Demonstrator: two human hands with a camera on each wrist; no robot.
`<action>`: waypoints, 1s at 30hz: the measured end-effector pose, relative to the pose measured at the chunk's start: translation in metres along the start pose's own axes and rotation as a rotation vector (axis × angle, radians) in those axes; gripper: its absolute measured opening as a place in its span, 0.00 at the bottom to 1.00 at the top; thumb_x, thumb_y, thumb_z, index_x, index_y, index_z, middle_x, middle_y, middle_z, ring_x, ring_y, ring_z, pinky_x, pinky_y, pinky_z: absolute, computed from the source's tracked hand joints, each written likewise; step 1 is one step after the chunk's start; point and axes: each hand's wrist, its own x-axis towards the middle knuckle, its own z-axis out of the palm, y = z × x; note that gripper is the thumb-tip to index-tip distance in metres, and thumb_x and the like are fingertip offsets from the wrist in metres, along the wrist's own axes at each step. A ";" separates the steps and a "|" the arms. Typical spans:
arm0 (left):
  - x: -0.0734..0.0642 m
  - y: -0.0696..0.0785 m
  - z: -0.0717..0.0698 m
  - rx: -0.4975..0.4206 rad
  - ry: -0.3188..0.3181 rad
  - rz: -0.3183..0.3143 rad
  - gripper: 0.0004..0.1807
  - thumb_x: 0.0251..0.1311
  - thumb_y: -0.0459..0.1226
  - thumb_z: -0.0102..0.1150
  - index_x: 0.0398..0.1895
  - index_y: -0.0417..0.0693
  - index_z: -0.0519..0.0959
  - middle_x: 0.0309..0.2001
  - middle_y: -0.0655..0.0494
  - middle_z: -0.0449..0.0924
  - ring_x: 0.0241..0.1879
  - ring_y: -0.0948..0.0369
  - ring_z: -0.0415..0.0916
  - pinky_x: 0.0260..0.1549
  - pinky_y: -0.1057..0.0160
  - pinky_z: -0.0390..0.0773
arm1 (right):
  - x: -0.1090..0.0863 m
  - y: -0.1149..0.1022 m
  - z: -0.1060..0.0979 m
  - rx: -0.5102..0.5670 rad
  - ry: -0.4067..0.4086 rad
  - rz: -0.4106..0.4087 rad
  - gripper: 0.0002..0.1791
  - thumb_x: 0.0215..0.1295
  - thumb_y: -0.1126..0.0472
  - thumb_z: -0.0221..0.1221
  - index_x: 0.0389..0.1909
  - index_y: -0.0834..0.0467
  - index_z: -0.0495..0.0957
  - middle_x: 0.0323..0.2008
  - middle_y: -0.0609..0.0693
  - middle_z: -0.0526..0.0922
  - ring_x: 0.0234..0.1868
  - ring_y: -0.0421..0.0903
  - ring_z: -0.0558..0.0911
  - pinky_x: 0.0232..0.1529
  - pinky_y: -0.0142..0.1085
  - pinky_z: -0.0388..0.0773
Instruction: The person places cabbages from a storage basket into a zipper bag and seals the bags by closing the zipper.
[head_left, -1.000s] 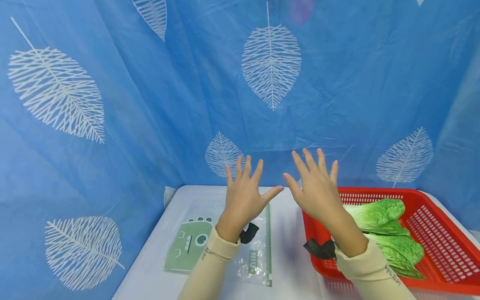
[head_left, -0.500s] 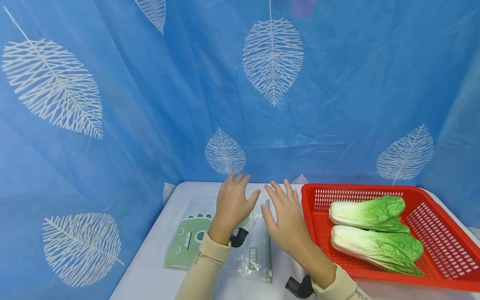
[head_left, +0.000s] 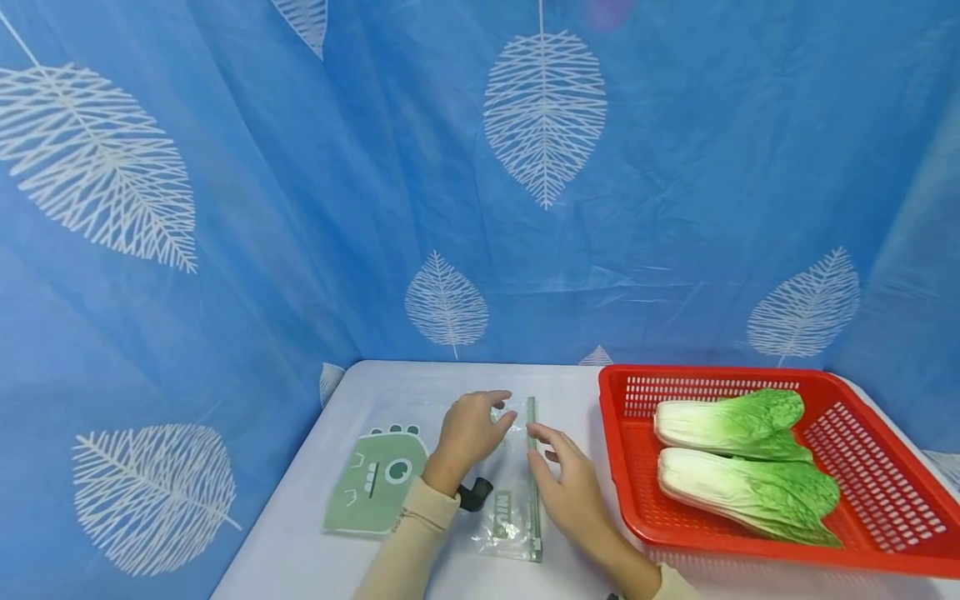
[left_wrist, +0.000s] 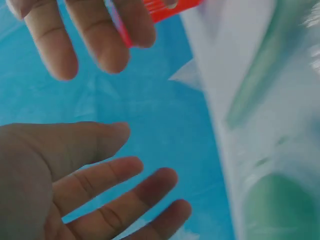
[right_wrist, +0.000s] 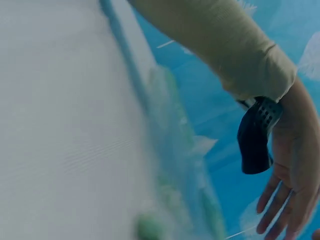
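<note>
A clear plastic zip bag [head_left: 360, 500] with a green one-eyed monster print lies flat on the white table. Its green zip strip [head_left: 534, 517] runs along the right side. Over the bag's clear part hovers my left hand [head_left: 465, 433], its fingers loosely bent and holding nothing. My right hand [head_left: 572, 492] is just right of the zip strip, fingertips close to it, thumb and fingers apart. In the left wrist view the left hand's fingers [left_wrist: 112, 205] are spread, with the other hand's fingertips above them. The right wrist view shows the left hand [right_wrist: 297, 165] hanging with extended fingers.
To the right stands a red perforated basket [head_left: 617, 467]. Two napa cabbages lie in it, an upper cabbage [head_left: 720, 423] and a lower cabbage [head_left: 738, 487]. Behind the white table [head_left: 570, 385] hangs a blue curtain [head_left: 660, 208] printed with white leaves.
Both hands have come down from a raised, spread pose to low over the bag. The right hand has moved left, away from the basket, uncovering the cabbages, and the fingers have bent more.
</note>
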 end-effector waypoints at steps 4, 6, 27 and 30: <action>-0.003 -0.004 0.024 -0.011 -0.043 0.028 0.19 0.64 0.41 0.69 0.56 0.44 0.86 0.38 0.52 0.88 0.34 0.56 0.84 0.33 0.58 0.82 | -0.007 0.019 0.006 0.060 0.046 0.068 0.20 0.72 0.67 0.59 0.62 0.57 0.79 0.53 0.51 0.84 0.55 0.46 0.82 0.53 0.44 0.81; -0.004 -0.004 0.034 -0.030 -0.069 0.021 0.21 0.63 0.41 0.69 0.58 0.44 0.85 0.34 0.54 0.86 0.29 0.59 0.80 0.29 0.61 0.80 | -0.011 0.027 0.008 0.055 0.080 0.125 0.21 0.72 0.68 0.59 0.64 0.56 0.77 0.50 0.52 0.85 0.51 0.46 0.83 0.52 0.41 0.81; -0.013 -0.002 0.070 0.052 -0.265 -0.017 0.31 0.56 0.50 0.73 0.63 0.50 0.82 0.25 0.63 0.68 0.23 0.66 0.64 0.21 0.68 0.65 | -0.012 0.051 0.012 -0.049 0.102 0.160 0.18 0.74 0.66 0.55 0.62 0.58 0.78 0.44 0.51 0.85 0.46 0.47 0.84 0.52 0.51 0.81; -0.013 0.001 0.070 0.056 -0.273 -0.028 0.28 0.55 0.47 0.72 0.61 0.50 0.83 0.25 0.63 0.68 0.23 0.65 0.64 0.20 0.68 0.64 | -0.012 0.052 0.012 -0.048 0.095 0.161 0.18 0.73 0.66 0.56 0.62 0.57 0.78 0.44 0.50 0.86 0.46 0.46 0.84 0.52 0.50 0.81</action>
